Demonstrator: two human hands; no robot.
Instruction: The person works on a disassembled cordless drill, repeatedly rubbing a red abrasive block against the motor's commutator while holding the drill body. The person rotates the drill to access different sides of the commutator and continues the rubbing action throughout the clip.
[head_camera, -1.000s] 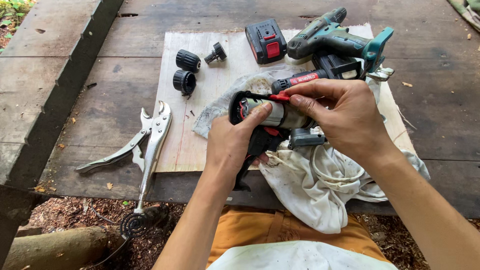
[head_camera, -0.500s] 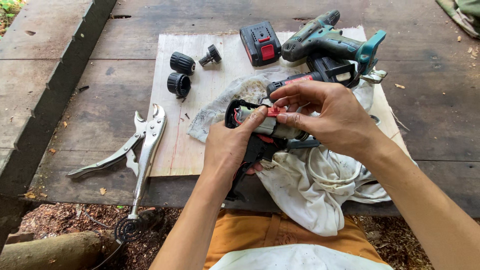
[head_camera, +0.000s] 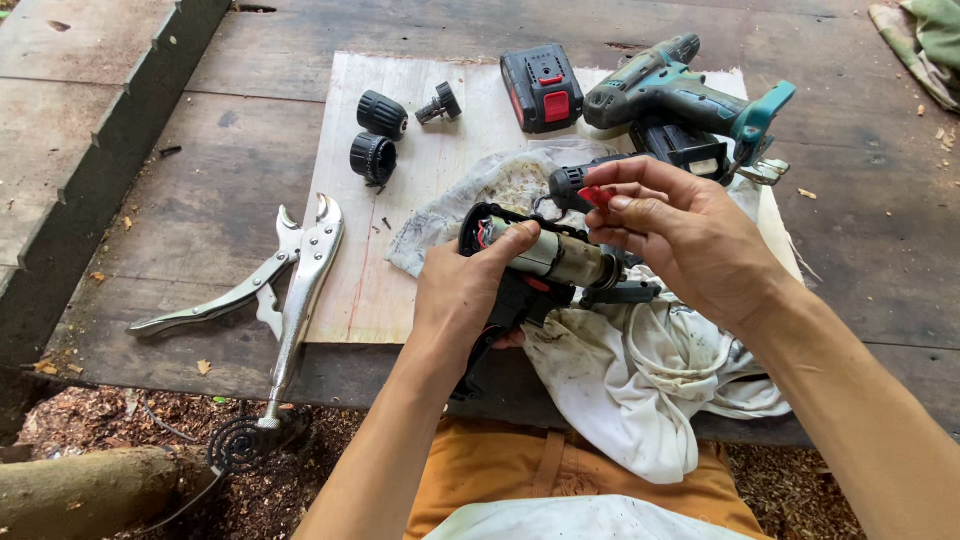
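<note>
1. The left hand (head_camera: 462, 300) is wrapped around an opened cordless drill body (head_camera: 515, 290), black with red inside. Its thumb presses on the bare silver motor (head_camera: 550, 255) lying in the open shell. The fingers are closed in a firm grip.
2. The right hand (head_camera: 690, 240) sits just right of the motor. Thumb and forefinger are pinched on a small red part (head_camera: 597, 196), and the other fingers curl loosely over the motor's front end.
3. The drill body is held above the near edge of the plywood board (head_camera: 400, 200), over a stained white rag (head_camera: 640, 370) that hangs off the wooden bench (head_camera: 200, 200) toward the lap.
4. Judging by what lies about, the stripping down looks well along. One housing half is off, the motor and wires are exposed, and the front is already bare.
5. Two black chuck pieces (head_camera: 378, 135) and a smaller geared piece (head_camera: 438, 102) lie apart on the far left of the board.
6. A black and red battery pack (head_camera: 542, 86) lies on the far side, detached. Just right of it rests a whole teal cordless tool (head_camera: 690, 100).
7. Locking pliers (head_camera: 290, 270) lie on the left edge of the board, untouched.
8. Whether the red part is coming out or going in, I cannot tell. The motor is not yet lifted from the shell.
</note>
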